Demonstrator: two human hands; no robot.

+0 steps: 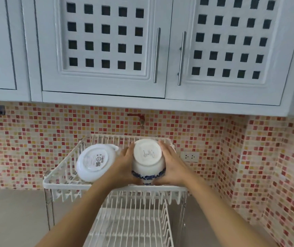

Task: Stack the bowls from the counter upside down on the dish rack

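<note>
Bowl [149, 162]: white with a blue band at its rim, upside down, over the rack's [92, 186] top tier, right of the plain white bowl [93, 162].
Grip: your left hand [124, 164] and right hand [171, 166] press its sides.
Hidden: your palms cover its rim; the base mark is unreadable.

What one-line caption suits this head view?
Both hands, left and right, set an upturned blue-patterned bowl on the rack's top tier beside a white bowl.
</note>
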